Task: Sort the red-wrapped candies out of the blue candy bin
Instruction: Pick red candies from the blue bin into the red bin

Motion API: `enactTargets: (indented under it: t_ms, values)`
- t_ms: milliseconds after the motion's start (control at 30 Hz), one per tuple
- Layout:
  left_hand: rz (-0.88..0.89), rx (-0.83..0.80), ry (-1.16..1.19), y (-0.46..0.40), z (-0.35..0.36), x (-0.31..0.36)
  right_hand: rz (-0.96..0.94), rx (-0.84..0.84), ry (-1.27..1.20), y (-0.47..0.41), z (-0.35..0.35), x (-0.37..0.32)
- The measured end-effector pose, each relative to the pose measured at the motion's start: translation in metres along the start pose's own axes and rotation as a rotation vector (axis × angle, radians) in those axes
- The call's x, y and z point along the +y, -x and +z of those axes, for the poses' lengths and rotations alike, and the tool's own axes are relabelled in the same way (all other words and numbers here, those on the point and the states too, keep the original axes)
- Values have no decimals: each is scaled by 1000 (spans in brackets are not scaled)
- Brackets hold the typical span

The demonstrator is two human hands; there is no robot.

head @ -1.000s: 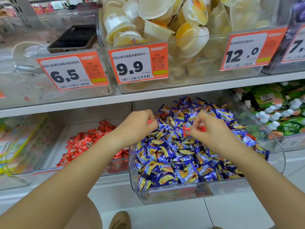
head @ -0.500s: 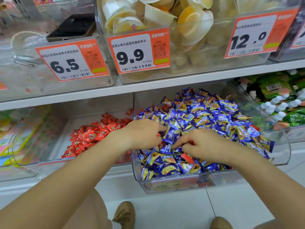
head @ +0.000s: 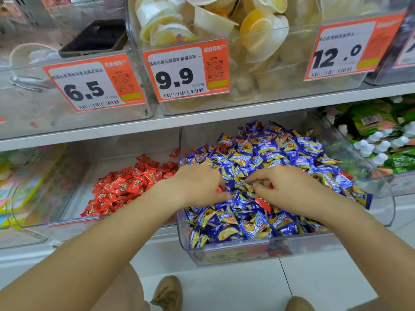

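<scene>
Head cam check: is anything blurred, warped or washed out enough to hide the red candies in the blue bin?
Head view: the wide lens bows the shelf edge; light is even, shadows soft. The blue bin front wall reflects hazily. Fingertips of both hands are slightly motion-blurred; a red candy below the right hand still reads clearly.

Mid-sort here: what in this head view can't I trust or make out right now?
- Left hand: fingers curl into the blue candies; red shows at the fingertips, but the count is hidden.
- Right hand: the same; its palm hides what it holds.
- Red candies deeper in the blue bin: buried by the pile. One red candy shows.
- Bin front label: blurred behind plastic.
- Price tag at far right: cut off by the edge.
</scene>
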State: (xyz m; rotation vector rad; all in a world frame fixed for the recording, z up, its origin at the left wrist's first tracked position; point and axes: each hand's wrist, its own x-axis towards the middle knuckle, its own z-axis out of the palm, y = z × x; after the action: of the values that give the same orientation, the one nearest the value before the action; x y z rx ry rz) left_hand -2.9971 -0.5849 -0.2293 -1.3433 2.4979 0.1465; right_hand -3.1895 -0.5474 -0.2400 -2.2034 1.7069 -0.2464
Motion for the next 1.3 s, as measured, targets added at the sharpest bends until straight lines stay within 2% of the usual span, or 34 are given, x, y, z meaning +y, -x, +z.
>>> enactTargets:
  t_ms: [100,200,267,400,567,700,833,1033,1233,1300]
  values:
    - [-58,40,-101,1,3,4,8,13,15,1,-1,3]
    - [-103,244,-268,6,-5,8,18,17,35,3,-3,5]
    - [-86,334,-281,9,-10,9,24,26,34,3,-4,7]
    - [59,152,-114,11,-7,10,28,19,21,3,-6,8]
    - [37,-73,-168,4,2,6,7,20,4,6,-6,5]
    - [97,-147,-177,1,2,8,-3,29,35,5,-5,6]
    - [81,-12,-94,3,7,4,-7,33,62,5,-4,7]
    - [-108,282,12,7,-9,-11,26,52,7,7,-6,5]
    - [-29,295,62,20,-8,-9,30,78,-73,6,-11,-9]
    - [20,248,24,22,-4,-5,12,98,-67,4,-9,-14]
